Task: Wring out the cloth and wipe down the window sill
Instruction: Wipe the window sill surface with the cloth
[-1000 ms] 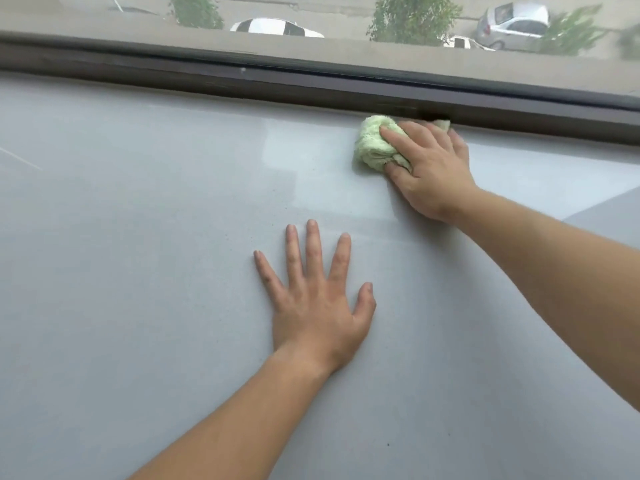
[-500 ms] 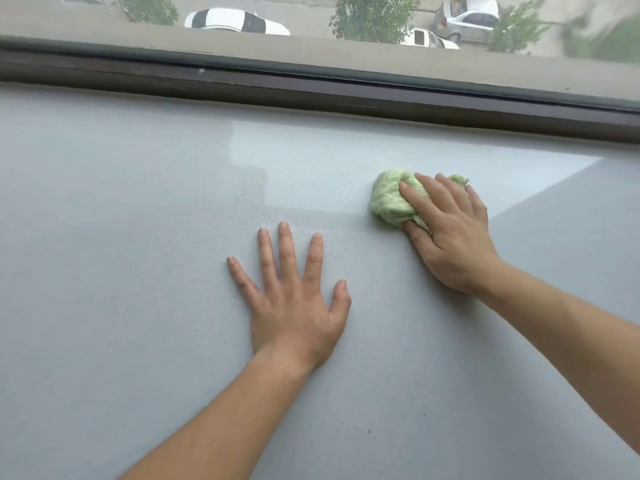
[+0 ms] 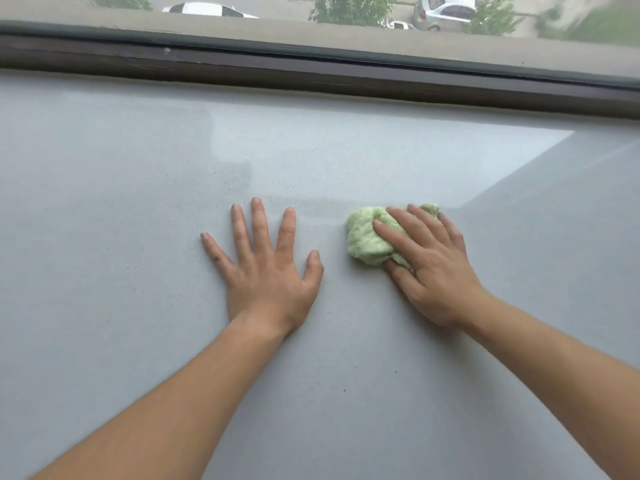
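Note:
A bunched light-green cloth (image 3: 366, 242) lies on the wide grey window sill (image 3: 121, 209), right of centre. My right hand (image 3: 431, 271) holds it down, fingers draped over the top of the wad and the thumb tucked against its near side. The far right part of the cloth is hidden under that hand. My left hand (image 3: 270, 275) rests flat on the sill just left of the cloth, fingers spread, about a hand's width away and not touching it.
A dark brown window frame (image 3: 311, 76) runs along the far edge of the sill. Through the glass, parked cars (image 3: 446, 10) and trees show far below. A few small dark specks (image 3: 396, 371) dot the sill near my forearms.
My right hand has dragged the cloth from the window frame back toward me across the sill. My left hand stayed flat in place.

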A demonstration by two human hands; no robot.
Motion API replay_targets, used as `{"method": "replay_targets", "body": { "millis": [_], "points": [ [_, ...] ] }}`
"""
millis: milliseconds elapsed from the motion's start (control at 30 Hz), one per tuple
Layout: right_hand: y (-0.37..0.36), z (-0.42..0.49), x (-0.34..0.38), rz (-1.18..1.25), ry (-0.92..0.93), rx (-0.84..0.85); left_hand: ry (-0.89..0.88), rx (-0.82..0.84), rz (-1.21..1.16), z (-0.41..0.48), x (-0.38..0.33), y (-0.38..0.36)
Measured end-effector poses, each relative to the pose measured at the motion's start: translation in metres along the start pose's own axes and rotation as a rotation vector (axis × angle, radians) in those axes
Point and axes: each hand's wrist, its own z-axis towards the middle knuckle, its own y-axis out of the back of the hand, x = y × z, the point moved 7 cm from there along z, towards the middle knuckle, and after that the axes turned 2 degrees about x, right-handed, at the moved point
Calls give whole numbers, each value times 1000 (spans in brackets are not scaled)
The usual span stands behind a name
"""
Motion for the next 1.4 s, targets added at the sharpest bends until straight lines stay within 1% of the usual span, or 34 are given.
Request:
{"method": "replay_targets", "body": {
  "millis": [33,67,133,167,200,233,267,333,367,433,467,500,567,633,667,700,733,833,900,933,967,1033,1100,1133,1167,1267,1333,1400],
  "points": [
    [6,7,-15,-6,-49,-28,-1,-1,-3,0,0,0],
    [12,15,-31,8,-140,-74,-1,-3,-5,0,0,0],
    [17,25,-50,79,-365,-133,-1,-9,-15,0,2,-1],
    [13,24,-49,100,-454,-153,-3,-11,-23,0,2,-1],
    [9,16,-38,104,-497,-172,-9,-12,-30,0,2,-2],
    [4,3,-21,91,-481,-184,-13,-13,-33,0,1,-2],
    [-2,-14,0,71,-410,-185,-15,-15,-36,0,1,-1],
    [-18,-56,39,11,-201,-135,-19,-22,-48,-1,2,-1],
    [-24,-75,49,-14,-102,-90,-24,-29,-71,-1,2,-1],
    [-26,-89,41,-34,29,-17,-34,-66,-196,-4,4,4],
    [-22,-86,26,-48,31,-14,-40,-99,-277,-7,7,8],
    [-15,-79,8,-52,-17,-32,-49,-136,-340,-12,9,11],
    [-5,-65,-24,13,-207,-67,-71,-199,-370,-34,11,15],
    [-8,-66,-27,56,-379,-112,-93,-221,-351,-66,5,10],
    [-12,-75,-14,55,-413,-135,-96,-206,-356,-85,0,4],
    [-17,-89,5,45,-392,-147,-94,-183,-368,-105,-4,-2],
    [-23,-107,27,29,-317,-143,-93,-159,-378,-124,-7,-9],
    [-42,-172,74,-23,-10,-53,-124,-133,-349,-166,-8,-24],
    [-44,-185,67,-39,120,13,-134,-96,-275,-176,-6,-31],
    [-42,-179,55,-56,119,17,-131,-74,-222,-177,-6,-34],
    [-38,-169,41,-60,64,2,-123,-56,-169,-177,-7,-36],
    [-28,-147,13,4,-150,-49,-104,-43,-98,-175,-10,-39],
    [-30,-145,14,59,-329,-90,-100,-35,-65,-174,-11,-40],
    [-33,-155,27,57,-352,-113,-102,-31,-57,-174,-11,-41],
    [-38,-171,48,49,-311,-124,-102,-32,-59,-174,-10,-41],
    [-59,-238,108,9,-32,-43,-104,-41,-93,-174,-9,-40],
    [-67,-260,114,-15,110,28,-118,-46,-118,-174,-9,-39],
    [-66,-256,97,-54,185,59,-120,-49,-138,-175,-8,-38]
  ]
}}
